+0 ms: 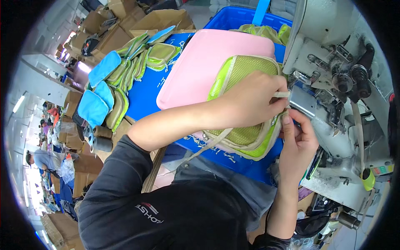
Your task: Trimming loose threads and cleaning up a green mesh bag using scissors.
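Note:
A green mesh fabric pouch [253, 66] with lime panels and beige edge binding lies on a smooth pink board [183, 79], beside the metal parts of a sewing machine [302, 102]. My left hand [264, 98] reaches across the pouch, its fingers closed on a beige binding tape [281, 94] at the machine. Just below it, my right hand [298, 135] pinches the pouch's bound edge between thumb and fingers. A loose length of tape [210, 144] trails from under my left wrist toward my lap. The needle area is hidden behind my fingers.
Blue and green fabric pieces [104, 68] are piled on the blue tabletop [143, 100] at the left, with thread spools [102, 143] below them. A blue crate [233, 16] holding more green pieces stands behind. Cardboard boxes [160, 21] fill the back left; a person [41, 160] is far left.

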`<state>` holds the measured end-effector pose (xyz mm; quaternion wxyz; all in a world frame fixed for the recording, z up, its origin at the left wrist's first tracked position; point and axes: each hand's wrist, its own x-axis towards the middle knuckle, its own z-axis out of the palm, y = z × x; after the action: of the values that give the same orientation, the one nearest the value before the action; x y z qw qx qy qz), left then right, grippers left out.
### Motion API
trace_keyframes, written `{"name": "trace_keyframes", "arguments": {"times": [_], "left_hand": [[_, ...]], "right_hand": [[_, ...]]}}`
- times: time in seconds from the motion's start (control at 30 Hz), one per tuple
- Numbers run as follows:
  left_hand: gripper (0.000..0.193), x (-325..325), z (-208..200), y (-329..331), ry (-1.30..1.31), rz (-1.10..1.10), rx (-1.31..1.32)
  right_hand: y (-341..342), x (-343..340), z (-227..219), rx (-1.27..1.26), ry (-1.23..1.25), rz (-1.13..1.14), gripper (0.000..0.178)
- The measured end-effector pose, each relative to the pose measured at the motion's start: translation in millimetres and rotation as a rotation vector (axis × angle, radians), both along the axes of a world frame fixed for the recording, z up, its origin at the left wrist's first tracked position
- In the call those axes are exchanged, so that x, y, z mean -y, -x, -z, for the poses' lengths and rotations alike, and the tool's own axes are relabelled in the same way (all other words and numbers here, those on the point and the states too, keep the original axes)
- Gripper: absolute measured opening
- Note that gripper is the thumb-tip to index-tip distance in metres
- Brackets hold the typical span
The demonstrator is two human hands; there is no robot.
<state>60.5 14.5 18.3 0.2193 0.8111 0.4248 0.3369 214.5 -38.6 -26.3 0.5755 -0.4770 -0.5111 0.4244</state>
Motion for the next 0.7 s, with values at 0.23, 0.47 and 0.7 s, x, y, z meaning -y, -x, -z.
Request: {"name": "trace_keyframes", "arguments": {"times": [0.23, 0.47, 0.7], "left_hand": [[0.016, 3.4, 7.5, -1.8, 0.002, -0.061, 0.167], [0.020, 4.0, 6.8, 4.1, 0.094, -0.060, 0.170], [0.021, 5.4, -5.7, 7.4, 0.293, -0.011, 0.182]], "right_hand": [[5.9, -6.9, -2.7, -0.066, 0.078, 0.046, 0.011], [-2.5, -9.0, -6.2, -0.107, 0.274, -0.101, 0.017], [-2.6, -12.0, -3.4, -0.136, 0.262, -0.072, 0.016]]}}
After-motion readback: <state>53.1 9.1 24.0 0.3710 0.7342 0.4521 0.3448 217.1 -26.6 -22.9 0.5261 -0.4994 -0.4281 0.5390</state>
